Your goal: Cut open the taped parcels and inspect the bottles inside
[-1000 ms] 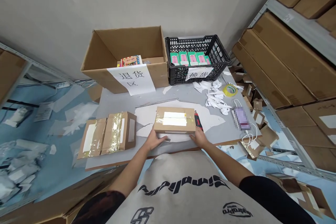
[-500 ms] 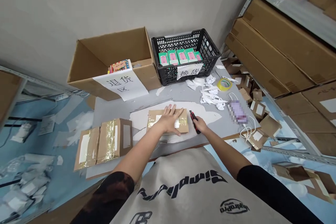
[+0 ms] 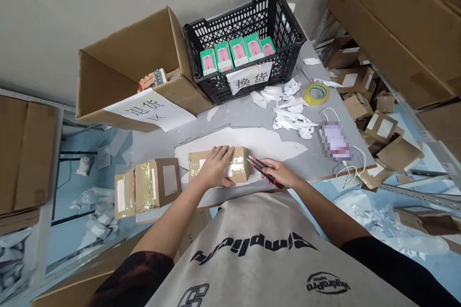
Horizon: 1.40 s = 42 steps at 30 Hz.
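Observation:
A small taped cardboard box (image 3: pixel 238 164) lies on a white paper-like patch of the worktop. My left hand (image 3: pixel 216 167) reaches across its top, fingers at the far edge and thumb at the near edge, gripping it and covering part of its label. Just right of the box, my right hand (image 3: pixel 276 172) is closed round a red and black utility knife (image 3: pixel 265 172). The knife's tip points at the box's right end, close to it; whether they touch I cannot tell. Two more taped boxes (image 3: pixel 147 184) stand side by side at the left.
Behind are an open carton (image 3: pixel 144 117) with a paper sign and a black crate (image 3: pixel 288 57) of green and pink packs. Crumpled paper scraps (image 3: pixel 293 117), yellow tape (image 3: pixel 317 93) and a cabled phone (image 3: pixel 334 141) lie on the right. Opened cartons (image 3: pixel 382 127) fill the floor beyond.
My head view has shifted closer to the table. The utility knife has turned, its tip now toward the box's right end. My left hand stays on the box, its fingers closer together.

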Available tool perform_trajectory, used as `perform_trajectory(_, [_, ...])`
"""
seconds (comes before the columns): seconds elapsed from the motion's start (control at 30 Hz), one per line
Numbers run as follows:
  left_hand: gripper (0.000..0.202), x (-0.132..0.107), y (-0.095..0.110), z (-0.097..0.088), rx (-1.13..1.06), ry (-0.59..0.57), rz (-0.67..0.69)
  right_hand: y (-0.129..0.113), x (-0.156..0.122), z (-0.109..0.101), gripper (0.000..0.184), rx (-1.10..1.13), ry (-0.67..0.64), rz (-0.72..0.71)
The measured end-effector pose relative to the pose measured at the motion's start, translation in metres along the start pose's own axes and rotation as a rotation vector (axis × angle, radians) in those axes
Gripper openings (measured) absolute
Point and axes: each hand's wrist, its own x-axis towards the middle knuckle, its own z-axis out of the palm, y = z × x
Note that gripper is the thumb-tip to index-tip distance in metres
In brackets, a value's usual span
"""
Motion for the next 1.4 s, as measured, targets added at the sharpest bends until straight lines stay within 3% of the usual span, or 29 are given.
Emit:
perform_trajectory(0.37, [0.139,-0.002,0.010,-0.001,0.099,-0.007,-0.072,-0.003,0.026,-0.024,0.043,-0.029,-0.186,0.000])
perform_trajectory(0.73, [0.137,0.000,0.008,0.000,0.127,-0.036,-0.129,-0.017,0.028,-0.034,0.053,-0.043,-0.302,-0.007])
perform_trajectory(1.4, [0.140,0.000,0.003,0.001,0.113,0.008,-0.047,-0.014,-0.001,-0.027,0.056,-0.192,-0.282,0.048])
